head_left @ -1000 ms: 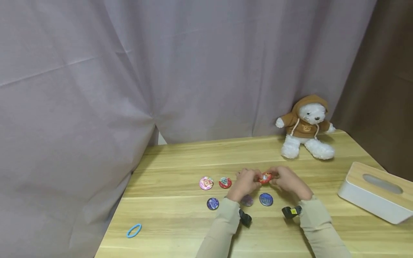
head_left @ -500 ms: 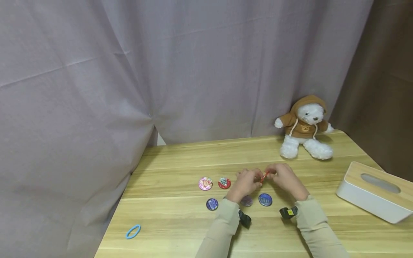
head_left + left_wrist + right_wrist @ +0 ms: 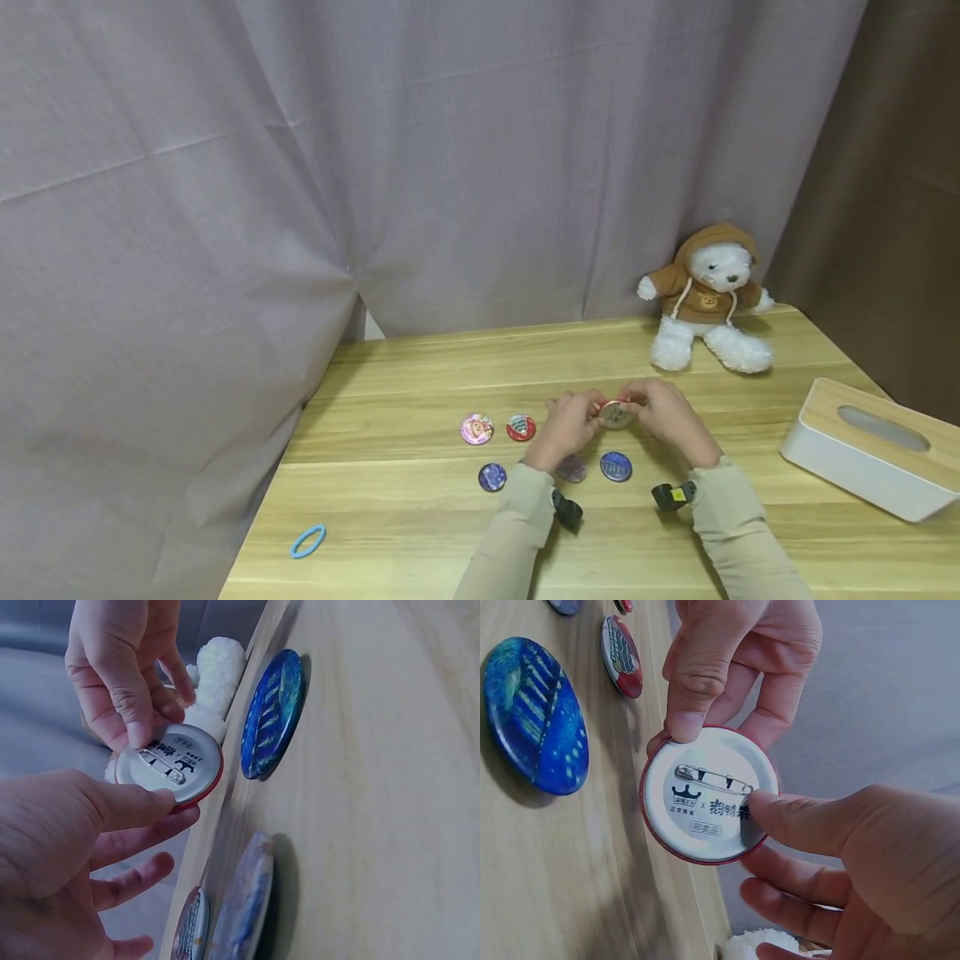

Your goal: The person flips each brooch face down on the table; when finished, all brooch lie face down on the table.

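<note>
Between both hands is a round red-rimmed pin badge (image 3: 705, 817), its silver back with a safety pin and printed black marks turned toward the wrist cameras. My left hand (image 3: 564, 429) pinches one edge between thumb and fingers. My right hand (image 3: 663, 417) pinches the opposite edge, its thumb (image 3: 795, 821) lying on the back near the pin. The badge is held above the table. Just nearer than the hands lie a blue badge (image 3: 616, 467) and a purplish badge (image 3: 573, 469), the latter partly covered by the left wrist.
Left of the hands lie a pink badge (image 3: 477, 429), a red badge with a tree (image 3: 521, 427) and a dark purple badge (image 3: 492, 477). A blue ring (image 3: 307, 542) is at front left. A teddy bear (image 3: 708, 300) sits behind; a tissue box (image 3: 873, 450) stands right.
The badge has been flipped over between the hands: its red printed front showed first, then its edge, and now its silver back. The hands stay in nearly the same place.
</note>
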The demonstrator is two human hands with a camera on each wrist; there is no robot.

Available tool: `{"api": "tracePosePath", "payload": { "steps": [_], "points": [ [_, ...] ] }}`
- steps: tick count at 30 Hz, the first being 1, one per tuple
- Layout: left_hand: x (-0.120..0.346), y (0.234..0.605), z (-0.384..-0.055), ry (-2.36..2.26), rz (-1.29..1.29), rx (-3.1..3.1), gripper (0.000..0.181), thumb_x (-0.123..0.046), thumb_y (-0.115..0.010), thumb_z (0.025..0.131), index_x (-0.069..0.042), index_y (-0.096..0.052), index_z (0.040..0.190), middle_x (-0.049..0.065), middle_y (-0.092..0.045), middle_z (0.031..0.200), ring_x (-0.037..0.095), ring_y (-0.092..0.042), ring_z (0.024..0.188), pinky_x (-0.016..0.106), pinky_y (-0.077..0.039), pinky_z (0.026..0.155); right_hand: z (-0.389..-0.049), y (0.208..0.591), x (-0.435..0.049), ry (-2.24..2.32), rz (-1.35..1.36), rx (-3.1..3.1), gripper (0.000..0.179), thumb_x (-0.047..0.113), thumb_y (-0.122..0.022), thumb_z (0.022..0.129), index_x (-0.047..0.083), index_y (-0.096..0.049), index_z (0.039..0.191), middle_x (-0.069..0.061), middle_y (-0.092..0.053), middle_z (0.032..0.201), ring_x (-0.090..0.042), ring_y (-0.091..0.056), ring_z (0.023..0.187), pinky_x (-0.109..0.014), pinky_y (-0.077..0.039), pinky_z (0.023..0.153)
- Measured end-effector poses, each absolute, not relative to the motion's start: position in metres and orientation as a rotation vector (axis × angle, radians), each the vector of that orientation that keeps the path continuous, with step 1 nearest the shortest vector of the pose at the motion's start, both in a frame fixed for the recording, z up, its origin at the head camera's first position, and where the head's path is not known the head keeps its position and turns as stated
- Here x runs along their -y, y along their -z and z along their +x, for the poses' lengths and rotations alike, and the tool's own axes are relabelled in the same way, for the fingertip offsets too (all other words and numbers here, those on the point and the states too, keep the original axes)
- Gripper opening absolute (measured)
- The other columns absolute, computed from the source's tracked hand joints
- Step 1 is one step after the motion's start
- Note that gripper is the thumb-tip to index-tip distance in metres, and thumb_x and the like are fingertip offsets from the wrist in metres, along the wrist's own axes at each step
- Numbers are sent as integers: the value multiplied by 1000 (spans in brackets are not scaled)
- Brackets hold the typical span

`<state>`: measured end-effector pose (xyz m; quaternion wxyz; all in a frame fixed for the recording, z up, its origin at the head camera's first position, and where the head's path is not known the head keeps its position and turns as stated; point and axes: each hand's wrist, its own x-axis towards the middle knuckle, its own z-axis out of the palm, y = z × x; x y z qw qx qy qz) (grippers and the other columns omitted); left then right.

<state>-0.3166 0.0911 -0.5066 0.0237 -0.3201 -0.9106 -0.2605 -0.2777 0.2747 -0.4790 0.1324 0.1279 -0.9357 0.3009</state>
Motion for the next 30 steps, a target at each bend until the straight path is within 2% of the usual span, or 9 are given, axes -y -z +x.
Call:
{"api": "tracePosePath", "payload": {
  "steps": [4,9,16,23,25,30],
  "points": [
    [-90,507,-316,837,-968,2832,26,-13,-74,91,-22,-72,115,-10,-73,95,6,-54,91,36,-33,90,-277,483,-276,-924,364,2744,5,0,-74,84,2,-73,88,-6,-71,81,-25,-64,76,-48,-50,72],
    [-89,510,-316,863,-915,2842,25,-12,-75,90,-21,-70,113,-12,-70,89,4,-51,88,34,-33,89,-278,491,-277,-963,387,2759,15,-8,-68,75,3,-72,85,0,-61,71,-17,-52,67,-39,-45,65],
    [-92,511,-317,866,-945,2798,34,-10,-79,85,-17,-66,115,-12,-68,83,6,-49,86,33,-31,85,-281,498,-278,-905,349,2748,20,-9,-69,69,2,-67,85,2,-57,67,-14,-50,62,-35,-43,61],
    [-96,512,-315,815,-918,2849,39,-13,-84,81,-20,-68,116,-14,-65,77,8,-50,91,34,-31,85,-280,502,-276,-936,300,2800,26,-6,-72,67,1,-64,91,2,-54,67,-14,-48,60,-33,-40,58],
    [-98,512,-314,780,-912,2862,38,-15,-84,81,-20,-70,116,-14,-65,78,10,-49,91,33,-30,83,-280,503,-276,-945,287,2820,28,-4,-74,66,1,-64,91,2,-54,67,-15,-48,60,-34,-40,58],
    [-101,514,-315,694,-930,2856,36,-19,-84,82,-21,-74,116,-11,-72,101,12,-49,93,33,-29,79,-281,503,-277,-913,290,2854,28,2,-79,68,1,-65,92,1,-57,72,-16,-51,65,-37,-41,61]
  ]
}}
